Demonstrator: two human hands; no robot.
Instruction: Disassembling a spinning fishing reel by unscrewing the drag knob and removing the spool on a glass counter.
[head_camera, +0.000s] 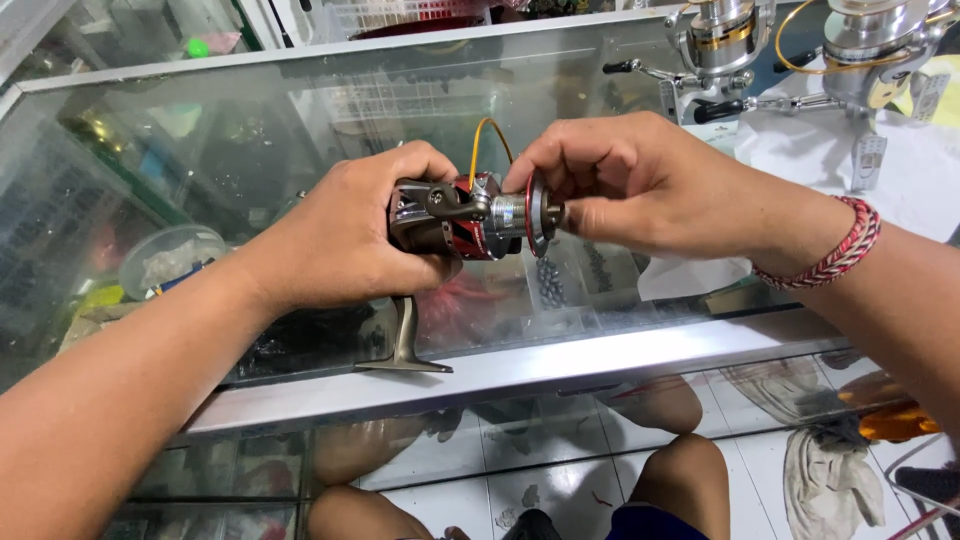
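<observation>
Fishing reel in red, grey and silver sits in mid-air between both hands, above a glass display counter and just behind its metal front edge. To the left of the grip, the left hand wraps the reel body with fingers curled closed around it, thumb on the near side; the reel's foot hangs down below that fist, its flat base reaching almost to the counter's front rail, though whether it touches cannot be told. At the grip's right, the right hand pinches the red-rimmed spool end between thumb and bent fingertips, pressed together on its rim. A loop of yellow line arches up just above the reel. A red and white braided bracelet circles the right wrist. Far right and beyond the grip, two silver reels stand on a white cloth, well apart from the hands. Open glass lies behind and left of the left hand; the space below the grip is narrow, bounded by the rail. Under the counter's edge, bare knees and tiled floor show.
</observation>
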